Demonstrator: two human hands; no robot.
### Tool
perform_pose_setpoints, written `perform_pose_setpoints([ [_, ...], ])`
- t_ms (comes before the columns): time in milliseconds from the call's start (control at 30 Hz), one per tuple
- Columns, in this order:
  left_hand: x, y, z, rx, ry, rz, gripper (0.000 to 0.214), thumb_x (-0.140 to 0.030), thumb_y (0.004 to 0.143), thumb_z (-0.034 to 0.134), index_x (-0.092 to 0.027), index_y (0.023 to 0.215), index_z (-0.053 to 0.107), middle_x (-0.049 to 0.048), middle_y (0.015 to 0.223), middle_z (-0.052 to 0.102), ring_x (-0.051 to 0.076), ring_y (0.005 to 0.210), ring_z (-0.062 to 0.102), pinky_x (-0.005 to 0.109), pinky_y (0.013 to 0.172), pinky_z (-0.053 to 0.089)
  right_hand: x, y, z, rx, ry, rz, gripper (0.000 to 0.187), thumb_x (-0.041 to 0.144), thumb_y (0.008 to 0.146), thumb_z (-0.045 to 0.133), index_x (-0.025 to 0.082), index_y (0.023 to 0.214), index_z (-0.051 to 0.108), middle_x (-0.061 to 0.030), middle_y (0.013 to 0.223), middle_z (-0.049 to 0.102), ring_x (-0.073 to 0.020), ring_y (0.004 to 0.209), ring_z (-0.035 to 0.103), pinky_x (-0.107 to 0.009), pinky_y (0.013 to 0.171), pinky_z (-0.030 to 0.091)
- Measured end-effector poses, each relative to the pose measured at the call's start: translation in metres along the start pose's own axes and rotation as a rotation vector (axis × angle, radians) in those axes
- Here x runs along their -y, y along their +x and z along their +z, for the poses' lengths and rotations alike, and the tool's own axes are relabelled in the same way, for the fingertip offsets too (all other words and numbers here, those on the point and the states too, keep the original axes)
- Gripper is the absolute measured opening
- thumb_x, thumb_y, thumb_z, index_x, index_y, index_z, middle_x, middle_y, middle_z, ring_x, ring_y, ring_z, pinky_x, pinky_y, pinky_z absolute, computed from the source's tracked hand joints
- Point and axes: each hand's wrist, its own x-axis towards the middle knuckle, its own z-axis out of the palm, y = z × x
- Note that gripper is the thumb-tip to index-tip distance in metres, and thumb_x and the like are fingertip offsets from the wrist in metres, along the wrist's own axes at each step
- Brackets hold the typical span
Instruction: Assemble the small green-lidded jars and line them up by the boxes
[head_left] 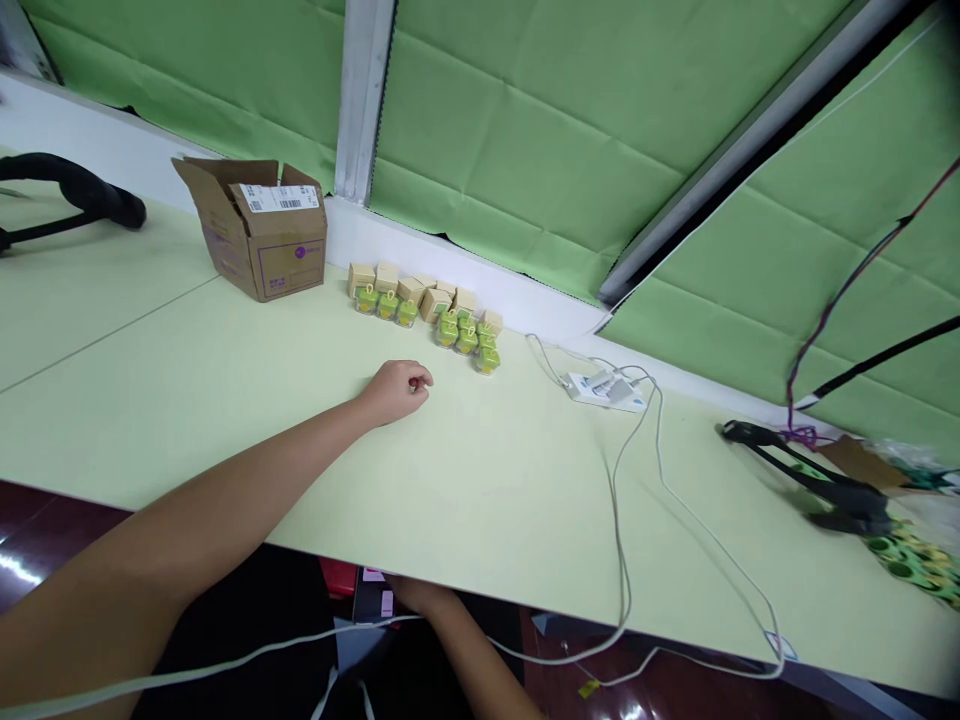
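Observation:
My left hand (397, 390) rests on the pale green table (225, 400), its fingers curled in loosely with nothing visible in them. A little beyond it, near the wall, stand several small bottles (465, 335) of green liquid with square wooden caps (375, 277), in two clusters. My right forearm (465, 650) reaches under the table's front edge. The table edge hides its hand, near a dark item with a pink label (375, 600).
An open cardboard box (262, 235) stands at the back left. A white power strip (604, 388) with trailing white cables (622, 540) lies to the right. A black clamp-like stand (817, 485) and green patterned material (915, 560) sit at the far right. A black arm (75, 195) lies far left.

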Motion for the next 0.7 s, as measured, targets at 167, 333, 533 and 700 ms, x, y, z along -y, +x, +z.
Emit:
perform_pose_setpoints([
  [167,0.000,0.000,0.000,0.005,-0.006,0.002,0.022,-0.011,0.073,0.059,-0.017,0.084,0.077,0.0019,0.081,0.074,0.015,0.072,0.063,0.028,0.073,0.050,-0.003,0.001,0.014,-0.033,0.171,0.139,0.053,0.047,0.100,0.050,0.033,0.151,0.056,-0.0009,0.159,0.053,-0.0277,0.156,0.040,-0.049,0.130,0.030],
  [333,0.000,0.000,-0.001,0.004,0.000,0.009,0.021,-0.013,0.074,0.059,-0.018,0.084,0.077,0.0020,0.081,0.074,0.016,0.073,0.064,0.029,0.074,0.050,-0.001,-0.002,0.003,0.019,0.286,0.164,0.049,0.042,0.102,0.049,0.028,0.147,0.060,-0.0045,0.160,0.053,-0.0258,0.152,0.045,-0.046,0.128,0.033],
  [533,-0.002,0.000,-0.002,-0.004,-0.016,-0.016,0.020,-0.014,0.073,0.059,-0.018,0.082,0.077,0.0023,0.081,0.075,0.016,0.071,0.063,0.028,0.071,0.049,0.030,-0.025,-0.029,0.000,0.258,0.178,0.047,0.033,0.103,0.043,0.026,0.146,0.060,-0.0085,0.154,0.059,-0.0275,0.144,0.055,-0.046,0.122,0.040],
  [700,-0.002,0.001,-0.002,-0.012,0.004,-0.036,0.021,-0.012,0.073,0.058,-0.018,0.079,0.077,0.0026,0.079,0.075,0.016,0.070,0.064,0.028,0.070,0.049,0.089,-0.086,-0.077,0.121,0.182,-0.031,0.058,0.038,0.094,0.061,0.027,0.151,0.055,-0.0118,0.152,0.060,-0.0331,0.138,0.059,-0.045,0.116,0.047],
])
